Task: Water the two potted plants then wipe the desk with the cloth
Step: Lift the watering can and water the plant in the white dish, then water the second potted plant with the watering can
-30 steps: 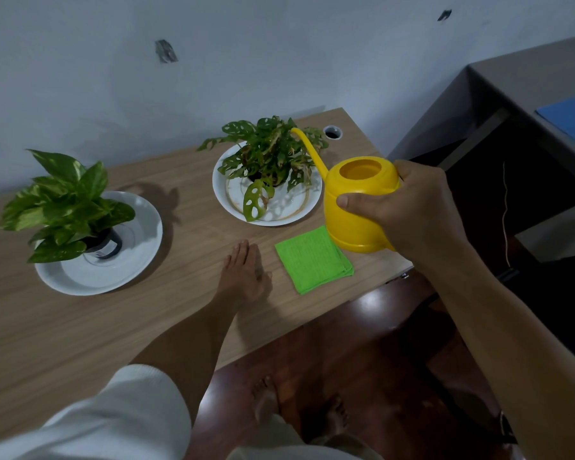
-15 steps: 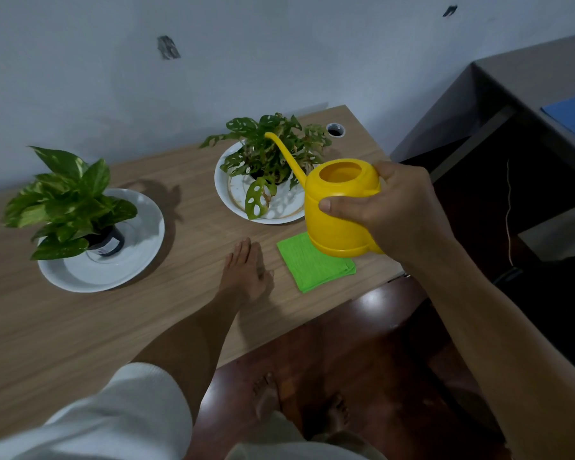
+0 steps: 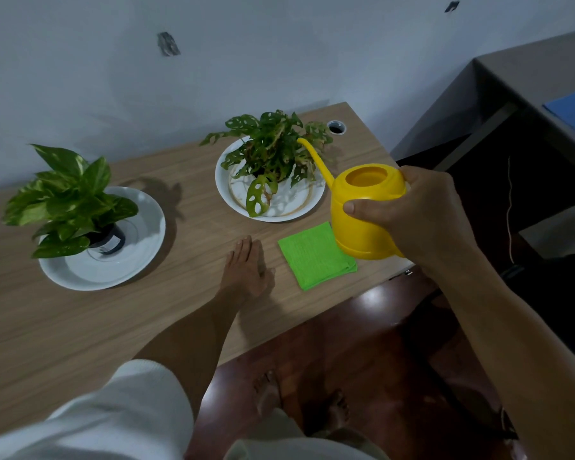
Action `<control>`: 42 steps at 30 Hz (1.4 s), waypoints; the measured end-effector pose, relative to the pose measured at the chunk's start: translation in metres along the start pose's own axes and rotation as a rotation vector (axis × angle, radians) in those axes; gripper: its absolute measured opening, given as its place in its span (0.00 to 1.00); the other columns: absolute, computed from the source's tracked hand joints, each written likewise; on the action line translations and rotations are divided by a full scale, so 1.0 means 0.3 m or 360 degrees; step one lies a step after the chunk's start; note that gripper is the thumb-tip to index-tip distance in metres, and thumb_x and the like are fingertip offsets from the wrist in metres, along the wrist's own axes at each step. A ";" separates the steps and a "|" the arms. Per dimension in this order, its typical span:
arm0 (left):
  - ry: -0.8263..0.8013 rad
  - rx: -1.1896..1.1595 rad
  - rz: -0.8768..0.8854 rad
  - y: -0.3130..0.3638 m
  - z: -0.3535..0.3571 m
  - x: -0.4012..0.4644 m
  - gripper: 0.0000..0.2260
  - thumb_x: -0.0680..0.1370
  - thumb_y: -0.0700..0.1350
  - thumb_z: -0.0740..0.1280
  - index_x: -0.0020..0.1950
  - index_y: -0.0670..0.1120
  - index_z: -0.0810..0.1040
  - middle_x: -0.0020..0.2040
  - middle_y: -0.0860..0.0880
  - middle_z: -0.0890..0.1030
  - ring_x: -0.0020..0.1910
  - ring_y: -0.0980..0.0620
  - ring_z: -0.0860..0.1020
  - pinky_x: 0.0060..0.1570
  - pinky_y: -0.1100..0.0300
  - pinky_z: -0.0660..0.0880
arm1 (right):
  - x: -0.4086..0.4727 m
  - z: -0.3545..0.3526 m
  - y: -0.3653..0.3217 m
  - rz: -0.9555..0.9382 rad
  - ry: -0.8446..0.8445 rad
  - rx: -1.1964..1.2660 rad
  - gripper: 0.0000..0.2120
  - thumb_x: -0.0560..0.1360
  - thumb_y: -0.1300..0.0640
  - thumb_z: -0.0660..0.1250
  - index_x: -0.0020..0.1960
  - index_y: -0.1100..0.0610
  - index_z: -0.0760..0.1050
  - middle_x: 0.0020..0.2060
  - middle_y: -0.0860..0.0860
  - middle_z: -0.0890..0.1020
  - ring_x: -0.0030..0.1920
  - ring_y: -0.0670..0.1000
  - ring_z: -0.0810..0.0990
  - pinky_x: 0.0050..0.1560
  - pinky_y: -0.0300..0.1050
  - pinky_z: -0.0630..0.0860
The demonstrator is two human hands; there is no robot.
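Your right hand [image 3: 425,217] grips the yellow watering can [image 3: 365,214], held over the desk's [image 3: 180,313] right end, spout tip in the leaves of the holey-leaf plant [image 3: 273,157] on its gold-rimmed plate [image 3: 299,207]. The green cloth [image 3: 316,257] lies just under the can, near the front edge. Your left hand [image 3: 246,270] rests flat and released beside it. The broad-leaf plant [image 3: 70,200] sits in a white dish [image 3: 140,257] well to the left, bare wood between.

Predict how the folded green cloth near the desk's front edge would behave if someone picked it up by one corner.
The folded green cloth would probably unfold and hang limp, since its stacked layers lie loose at the edges. It looks thin and soft, so likely light. Its textured weave should grip fingers rather than slip, and on the wooden desk it would likely bunch if pushed.
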State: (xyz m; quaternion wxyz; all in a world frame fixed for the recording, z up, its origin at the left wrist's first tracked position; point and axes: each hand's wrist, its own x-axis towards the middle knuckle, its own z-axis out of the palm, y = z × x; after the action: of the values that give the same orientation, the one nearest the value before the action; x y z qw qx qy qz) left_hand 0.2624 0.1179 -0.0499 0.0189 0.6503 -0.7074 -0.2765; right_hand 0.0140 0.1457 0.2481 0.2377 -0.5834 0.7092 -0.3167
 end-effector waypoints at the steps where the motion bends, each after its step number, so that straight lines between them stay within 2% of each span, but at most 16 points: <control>1: -0.0002 0.0006 0.0004 0.001 0.000 0.001 0.43 0.73 0.66 0.51 0.84 0.45 0.49 0.85 0.44 0.46 0.84 0.45 0.44 0.81 0.47 0.43 | 0.002 -0.003 -0.001 -0.0015 0.0021 -0.0012 0.35 0.59 0.35 0.81 0.57 0.56 0.84 0.51 0.54 0.86 0.51 0.57 0.85 0.53 0.57 0.83; 4: -0.0001 0.0002 0.0016 -0.001 -0.004 -0.003 0.43 0.74 0.66 0.51 0.84 0.45 0.48 0.85 0.44 0.46 0.84 0.45 0.44 0.81 0.47 0.43 | 0.010 0.002 -0.005 -0.0039 0.0065 -0.0009 0.38 0.57 0.31 0.77 0.58 0.57 0.84 0.52 0.55 0.86 0.51 0.57 0.84 0.52 0.56 0.83; 8: -0.0025 -0.0018 0.0020 -0.003 -0.013 0.001 0.44 0.73 0.66 0.52 0.84 0.46 0.49 0.85 0.44 0.46 0.84 0.45 0.44 0.81 0.47 0.43 | 0.014 0.027 0.001 -0.0049 0.0085 0.0083 0.38 0.57 0.29 0.76 0.56 0.55 0.84 0.50 0.52 0.87 0.49 0.55 0.85 0.51 0.56 0.84; 10: -0.0054 -0.0005 0.0046 -0.007 -0.025 0.001 0.43 0.75 0.66 0.54 0.84 0.46 0.49 0.85 0.44 0.46 0.84 0.45 0.44 0.81 0.47 0.44 | 0.010 0.048 0.000 -0.0031 0.0072 0.0167 0.36 0.59 0.31 0.78 0.56 0.55 0.84 0.50 0.51 0.88 0.50 0.54 0.86 0.52 0.57 0.84; 14: 0.0004 0.0010 0.0052 -0.030 -0.038 -0.035 0.38 0.81 0.61 0.60 0.84 0.45 0.50 0.85 0.43 0.47 0.84 0.44 0.45 0.81 0.46 0.46 | -0.009 0.095 -0.003 0.0002 0.0056 0.0307 0.27 0.64 0.41 0.84 0.56 0.54 0.84 0.48 0.48 0.88 0.48 0.51 0.86 0.52 0.57 0.84; 21: 0.0245 -0.0038 -0.0274 -0.142 -0.015 -0.188 0.40 0.79 0.62 0.60 0.83 0.45 0.48 0.84 0.42 0.50 0.84 0.42 0.46 0.81 0.44 0.47 | -0.008 0.187 0.012 0.0046 -0.0097 0.0526 0.34 0.57 0.35 0.83 0.58 0.52 0.85 0.49 0.47 0.89 0.50 0.50 0.88 0.55 0.58 0.85; 26: 0.0290 -0.0013 -0.0435 -0.214 -0.035 -0.299 0.44 0.75 0.68 0.49 0.84 0.42 0.46 0.84 0.41 0.47 0.84 0.41 0.44 0.81 0.44 0.45 | -0.037 0.239 0.007 -0.0024 -0.0091 0.0687 0.30 0.62 0.42 0.85 0.60 0.51 0.84 0.52 0.46 0.89 0.53 0.47 0.88 0.56 0.56 0.85; 33: 0.0344 -0.0080 -0.0604 -0.299 -0.075 -0.382 0.40 0.80 0.61 0.60 0.83 0.42 0.47 0.84 0.40 0.47 0.84 0.42 0.43 0.81 0.42 0.46 | -0.045 0.266 -0.102 -0.0165 -0.0098 0.0751 0.27 0.64 0.43 0.85 0.58 0.51 0.83 0.53 0.47 0.88 0.53 0.50 0.87 0.56 0.58 0.84; 38: 0.0325 -0.0148 -0.0621 -0.385 -0.116 -0.410 0.41 0.78 0.62 0.58 0.83 0.43 0.46 0.84 0.41 0.45 0.84 0.43 0.42 0.81 0.42 0.46 | -0.078 0.314 -0.222 -0.0243 -0.0139 0.0770 0.21 0.67 0.49 0.85 0.55 0.51 0.82 0.46 0.41 0.86 0.46 0.39 0.84 0.51 0.44 0.83; 42: 0.0310 -0.0143 -0.0643 -0.466 -0.133 -0.457 0.42 0.76 0.64 0.53 0.84 0.44 0.46 0.85 0.42 0.45 0.84 0.43 0.42 0.81 0.43 0.44 | -0.124 0.385 -0.301 -0.0271 -0.0219 0.0769 0.22 0.67 0.49 0.85 0.55 0.54 0.83 0.47 0.43 0.87 0.45 0.40 0.83 0.50 0.42 0.82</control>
State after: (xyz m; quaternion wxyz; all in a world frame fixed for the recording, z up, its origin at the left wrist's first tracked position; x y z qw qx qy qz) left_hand 0.4261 0.2307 -0.0286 0.0603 0.8008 -0.5446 -0.2420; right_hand 0.1644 0.1517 0.2332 0.3903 -0.5873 0.5435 -0.4553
